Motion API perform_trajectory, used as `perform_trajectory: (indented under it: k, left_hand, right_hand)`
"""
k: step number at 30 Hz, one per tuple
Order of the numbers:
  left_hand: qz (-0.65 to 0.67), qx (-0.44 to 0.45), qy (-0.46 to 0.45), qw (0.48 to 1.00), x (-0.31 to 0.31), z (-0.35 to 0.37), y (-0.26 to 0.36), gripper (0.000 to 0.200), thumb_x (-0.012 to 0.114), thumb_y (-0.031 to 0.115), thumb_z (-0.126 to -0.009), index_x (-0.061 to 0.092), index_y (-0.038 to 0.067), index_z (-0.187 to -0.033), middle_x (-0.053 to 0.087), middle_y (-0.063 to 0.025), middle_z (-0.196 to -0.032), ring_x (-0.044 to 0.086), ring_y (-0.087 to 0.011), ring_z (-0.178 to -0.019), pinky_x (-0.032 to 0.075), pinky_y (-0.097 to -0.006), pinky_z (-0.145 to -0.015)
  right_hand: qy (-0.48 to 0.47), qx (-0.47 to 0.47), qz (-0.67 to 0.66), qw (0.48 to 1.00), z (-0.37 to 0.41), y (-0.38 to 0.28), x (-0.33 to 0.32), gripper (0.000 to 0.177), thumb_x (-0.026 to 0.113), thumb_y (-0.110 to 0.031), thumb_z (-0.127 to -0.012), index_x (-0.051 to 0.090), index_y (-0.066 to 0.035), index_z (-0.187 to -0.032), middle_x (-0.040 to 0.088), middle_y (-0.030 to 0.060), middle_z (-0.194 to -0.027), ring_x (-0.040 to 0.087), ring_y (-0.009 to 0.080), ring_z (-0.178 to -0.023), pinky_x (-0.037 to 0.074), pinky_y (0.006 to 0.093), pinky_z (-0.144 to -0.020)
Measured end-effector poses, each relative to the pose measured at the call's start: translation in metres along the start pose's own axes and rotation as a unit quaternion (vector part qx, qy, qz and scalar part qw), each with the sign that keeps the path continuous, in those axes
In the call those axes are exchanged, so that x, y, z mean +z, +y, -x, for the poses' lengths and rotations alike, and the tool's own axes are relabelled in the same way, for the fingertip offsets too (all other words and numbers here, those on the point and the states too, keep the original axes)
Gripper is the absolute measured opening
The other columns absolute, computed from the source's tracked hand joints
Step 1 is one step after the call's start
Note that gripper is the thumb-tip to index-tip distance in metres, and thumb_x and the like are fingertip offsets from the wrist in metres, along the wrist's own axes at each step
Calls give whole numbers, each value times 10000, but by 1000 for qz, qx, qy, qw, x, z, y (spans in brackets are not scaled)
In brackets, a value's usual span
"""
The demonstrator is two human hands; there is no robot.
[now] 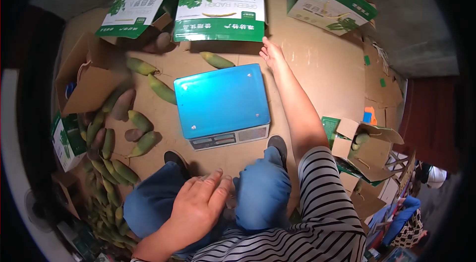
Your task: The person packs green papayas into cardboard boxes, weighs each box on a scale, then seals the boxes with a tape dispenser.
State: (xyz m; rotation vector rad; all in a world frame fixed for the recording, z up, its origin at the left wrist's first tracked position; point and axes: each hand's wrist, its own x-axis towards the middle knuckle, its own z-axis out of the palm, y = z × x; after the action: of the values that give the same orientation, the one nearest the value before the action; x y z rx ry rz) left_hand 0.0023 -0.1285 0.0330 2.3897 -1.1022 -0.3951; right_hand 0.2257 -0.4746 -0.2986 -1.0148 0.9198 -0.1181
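Observation:
My right hand (271, 54) reaches forward past the scale, fingers apart and holding nothing, fingertips right at the near right corner of a green-and-white radish carton (220, 6). Between my feet and that carton sits a scale with a blue metal top (223, 98) and a display panel on its near side. My left hand (201, 197) hangs between my knees with loosely extended fingers and nothing in it. A green radish (217, 60) lies just behind the scale, and another radish (162, 89) rests at its left edge.
Many green radishes (106, 212) are heaped at left. A second carton (136, 9) stands back left, a third (332, 4) back right. An open brown box (94, 76) is at left. On the right, an opened carton (367, 150) holds radishes. Cardboard (317, 63) covers the floor.

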Motion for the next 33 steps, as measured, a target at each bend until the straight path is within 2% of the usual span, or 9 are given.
perform_trajectory:
  k: [2, 4, 7, 9, 15, 18, 23, 27, 33]
  left_hand:
    - [-8, 8, -8, 1000, -1, 4, -5, 403, 718, 80, -727, 621, 8, -1112, 626, -176, -1109, 633, -288, -914, 505, -387, -795]
    - [-6, 2, -19, 1000, -3, 8, -6, 390, 712, 100, -745, 624, 13, -1114, 626, -175, -1115, 637, -287, -924, 508, -391, -805]
    - [-10, 3, -14, 1000, -2, 10, -8, 374, 709, 107, -762, 624, 13, -1114, 626, -169, -1118, 638, -284, -913, 508, -381, -807]
    - [-11, 4, -12, 1000, -2, 11, -9, 371, 709, 108, -764, 624, 13, -1113, 626, -167, -1116, 638, -279, -907, 507, -379, -809]
    - [-14, 18, 14, 1000, -1, 14, -5, 359, 691, 124, -791, 606, 2, -1118, 631, -176, -1081, 626, -290, -947, 494, -376, -824]
    - [-21, 23, 33, 999, 0, 19, -4, 363, 691, 143, -792, 608, 1, -1116, 630, -180, -1085, 630, -291, -943, 494, -381, -827]
    - [-24, 31, 10, 999, -3, 28, -5, 345, 596, 138, -798, 608, -11, -1109, 634, -201, -1096, 641, -283, -936, 495, -395, -835]
    - [-29, 21, 2, 999, -8, 29, -11, 341, 646, 163, -798, 627, 10, -1101, 619, -184, -1124, 641, -280, -926, 498, -391, -840]
    - [-19, 21, 12, 1000, -5, 28, -14, 358, 612, 137, -776, 619, 8, -1109, 613, -193, -1132, 643, -277, -915, 498, -382, -833]
  right_hand:
    - [58, 87, -129, 986, -25, 2, 25, 559, 716, -362, -856, 521, -63, -1287, 486, 108, -1266, 453, 254, -1169, 398, 402, -997]
    - [-11, 110, -209, 972, -26, -6, 36, 383, 684, -324, -883, 584, -114, -1188, 525, 95, -1253, 438, 278, -1252, 378, 426, -1015]
    - [-41, 120, -211, 969, -30, -38, 64, 221, 647, -250, -911, 609, -93, -1062, 625, 46, -1016, 613, 213, -959, 501, 396, -854]
    - [-130, 80, -157, 976, -19, -78, 94, 123, 634, -171, -908, 607, -72, -976, 650, 27, -820, 658, 181, -767, 560, 342, -681]
    - [-172, -36, 110, 978, 54, -125, 128, 155, 628, -169, -851, 643, -34, -924, 680, 55, -823, 687, 186, -758, 590, 329, -676]
    - [48, -20, -70, 996, 40, -61, 107, 374, 616, -214, -885, 549, -29, -1203, 559, 153, -1226, 586, 296, -1093, 549, 403, -811]
    - [102, 105, -132, 981, -19, 4, 59, 739, 648, -472, -862, 293, -171, -1436, 270, 124, -1496, 335, 398, -1281, 405, 465, -941]
    - [131, 234, -273, 924, -47, 9, 57, 546, 614, -467, -901, 472, -130, -1306, 470, 77, -1315, 435, 292, -1256, 382, 478, -1030]
    - [-8, 98, -208, 973, -56, -27, 91, 271, 514, -296, -985, 558, -65, -1119, 635, 121, -1055, 658, 272, -923, 585, 385, -753]
